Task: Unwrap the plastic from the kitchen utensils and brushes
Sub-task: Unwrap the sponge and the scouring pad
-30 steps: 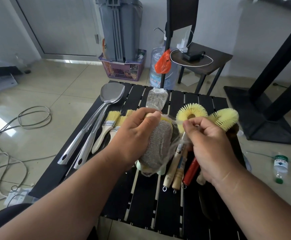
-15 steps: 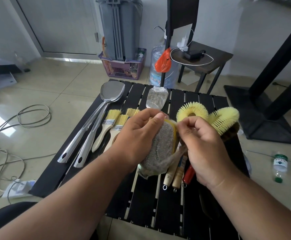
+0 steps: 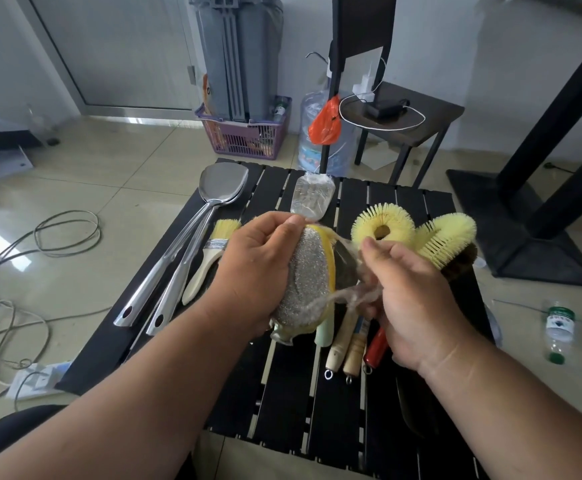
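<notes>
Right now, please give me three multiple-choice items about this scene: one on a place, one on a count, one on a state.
1. Where do the steel spatulas lie?
A. on the left part of the black slatted table
B. on the floor
C. in the purple basket

2. How many yellow round brush heads show?
A. one
B. two
C. four

3. What is the state of the scouring sponge?
A. lying bare on the table
B. held, plastic wrap partly pulled off
C. sealed, untouched

Key: 1 A, their handles run along the table's left slats. 2 B, one beside another. 3 B, the left hand grips it while the right hand pulls stretched plastic.
</notes>
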